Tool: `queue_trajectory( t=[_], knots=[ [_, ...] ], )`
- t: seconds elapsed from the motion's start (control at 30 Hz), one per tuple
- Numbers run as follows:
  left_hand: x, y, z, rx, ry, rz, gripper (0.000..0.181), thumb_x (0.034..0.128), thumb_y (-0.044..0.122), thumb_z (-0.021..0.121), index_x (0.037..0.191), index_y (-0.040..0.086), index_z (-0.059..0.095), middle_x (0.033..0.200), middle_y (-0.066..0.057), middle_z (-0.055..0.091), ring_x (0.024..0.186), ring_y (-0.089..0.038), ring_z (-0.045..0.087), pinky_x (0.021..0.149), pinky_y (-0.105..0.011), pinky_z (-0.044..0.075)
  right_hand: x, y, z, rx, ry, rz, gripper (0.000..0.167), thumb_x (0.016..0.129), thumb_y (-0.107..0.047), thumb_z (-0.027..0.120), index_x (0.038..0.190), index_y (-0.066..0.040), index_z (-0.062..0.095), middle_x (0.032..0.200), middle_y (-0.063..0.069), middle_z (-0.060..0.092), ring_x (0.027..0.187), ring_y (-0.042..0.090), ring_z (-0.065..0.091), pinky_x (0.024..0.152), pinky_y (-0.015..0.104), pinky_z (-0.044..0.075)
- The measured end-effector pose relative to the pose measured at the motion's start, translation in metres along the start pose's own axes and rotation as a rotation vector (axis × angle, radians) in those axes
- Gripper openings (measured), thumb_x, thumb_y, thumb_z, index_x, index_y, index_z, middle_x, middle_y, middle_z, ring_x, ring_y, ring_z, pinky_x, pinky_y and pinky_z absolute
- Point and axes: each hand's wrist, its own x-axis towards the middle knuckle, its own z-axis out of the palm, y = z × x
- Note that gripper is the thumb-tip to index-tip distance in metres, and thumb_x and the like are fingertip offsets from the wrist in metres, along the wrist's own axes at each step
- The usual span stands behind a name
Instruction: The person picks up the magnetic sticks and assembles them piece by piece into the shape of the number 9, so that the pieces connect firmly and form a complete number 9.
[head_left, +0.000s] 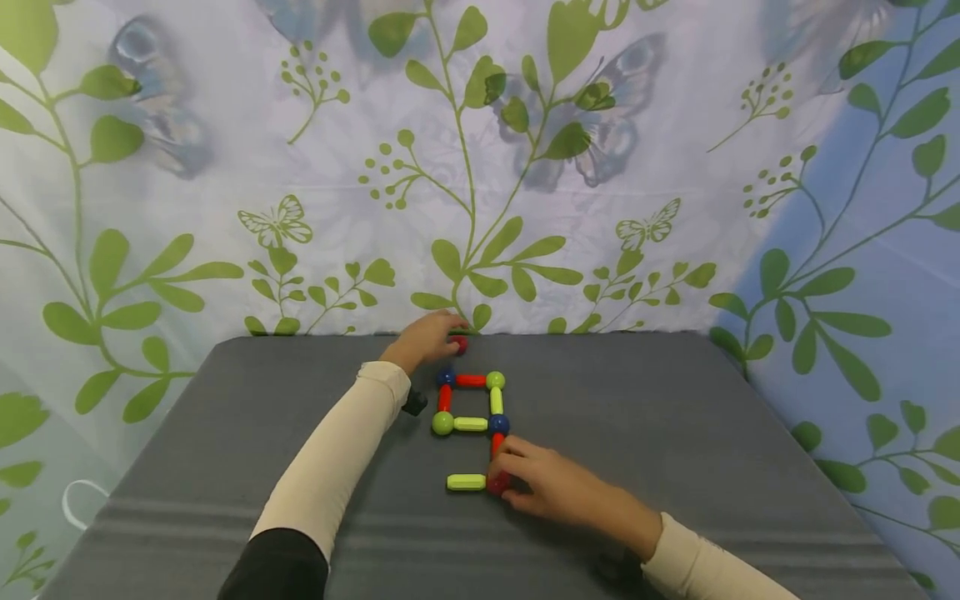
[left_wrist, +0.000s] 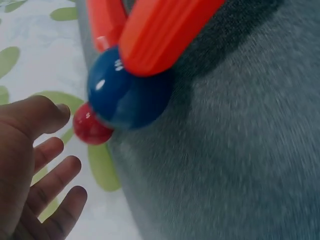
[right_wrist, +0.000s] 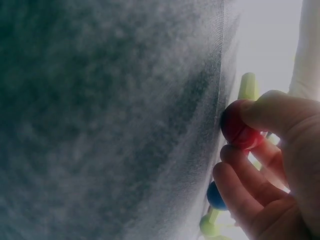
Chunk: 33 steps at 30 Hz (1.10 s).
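Observation:
My left hand (head_left: pixel 429 338) reaches over the far edge, fingers spread around a loose red ball (head_left: pixel 461 344); in the left wrist view a gap separates thumb and ball (left_wrist: pixel 92 126). My right hand (head_left: pixel 558 485) pinches another red ball (head_left: pixel 496 483) between thumb and fingers, partly hiding it. From that ball a yellow-green rod (head_left: pixel 467 482) points left, and a red rod (head_left: pixel 498 444) runs up to a blue ball (head_left: pixel 498 423). That corner belongs to a flat square of rods, with a second blue ball (head_left: pixel 446 378) and two yellow-green balls (head_left: pixel 442 423) at its other corners.
The pieces lie on a grey cloth-covered table (head_left: pixel 637 417). Behind it hangs a leaf-and-butterfly patterned curtain (head_left: pixel 525 208). Dark wrist gear (head_left: pixel 415 403) shows beneath the left wrist.

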Motion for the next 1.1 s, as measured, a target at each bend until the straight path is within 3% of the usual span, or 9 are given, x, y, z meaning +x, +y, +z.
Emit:
queue_trajectory(
  t=[0.23,0.43,0.63,0.83,0.97,1.1],
  knots=[
    [0.001,-0.007,0.011,0.071,-0.059,-0.035,0.035,0.0970,0.013,0.067,0.131,0.010,0.064,0.122,-0.010,0.062,0.110,-0.026,0.056,0.098,-0.042,0.046,0.004,-0.005,0.003,0.012,0.004,-0.021,0.031,0.087,-0.005,0.079,0.110,-0.020,0.063,0.110,-0.008,0.052,0.094,0.003,0.057,0.079,0.012,0.046],
    [-0.012,-0.019,0.012,0.004,-0.012,-0.053,0.031,0.0937,0.012,0.068,0.124,0.009,0.064,0.114,-0.010,0.062,0.102,-0.026,0.056,0.092,-0.042,0.047,0.007,-0.005,0.003,0.007,0.020,-0.043,0.033,0.086,-0.003,0.079,0.108,-0.020,0.062,0.110,-0.008,0.052,0.094,0.003,0.057,0.079,0.012,0.046],
    [-0.037,-0.034,0.005,-0.090,0.049,-0.047,0.026,0.0891,0.010,0.068,0.114,0.009,0.062,0.107,-0.010,0.061,0.096,-0.027,0.055,0.084,-0.042,0.049,0.004,-0.003,-0.001,-0.004,0.030,-0.051,0.034,0.085,-0.001,0.079,0.107,-0.020,0.062,0.110,-0.008,0.052,0.095,0.004,0.057,0.079,0.016,0.049],
    [-0.063,-0.044,0.003,-0.185,0.114,0.031,0.023,0.0879,0.009,0.070,0.109,0.007,0.062,0.104,-0.010,0.063,0.091,-0.025,0.057,0.081,-0.042,0.050,0.001,-0.002,-0.005,-0.002,0.015,-0.018,0.032,0.086,-0.002,0.079,0.106,-0.019,0.062,0.109,-0.007,0.053,0.094,0.005,0.057,0.076,0.023,0.053],
    [-0.085,-0.037,-0.001,-0.230,0.118,0.055,0.023,0.0888,0.011,0.072,0.110,0.010,0.063,0.103,-0.006,0.063,0.089,-0.022,0.061,0.079,-0.040,0.051,0.001,-0.002,-0.004,-0.002,-0.003,0.008,0.031,0.086,-0.003,0.079,0.107,-0.019,0.063,0.108,-0.007,0.053,0.094,0.004,0.057,0.077,0.022,0.052],
    [-0.112,-0.021,-0.001,-0.234,0.098,0.127,0.023,0.0905,0.013,0.073,0.112,0.012,0.064,0.103,-0.001,0.061,0.091,-0.019,0.062,0.080,-0.037,0.053,0.002,-0.002,-0.002,0.008,-0.012,0.023,0.031,0.086,-0.003,0.079,0.108,-0.020,0.063,0.109,-0.008,0.053,0.094,0.004,0.057,0.078,0.021,0.052]
  ],
)
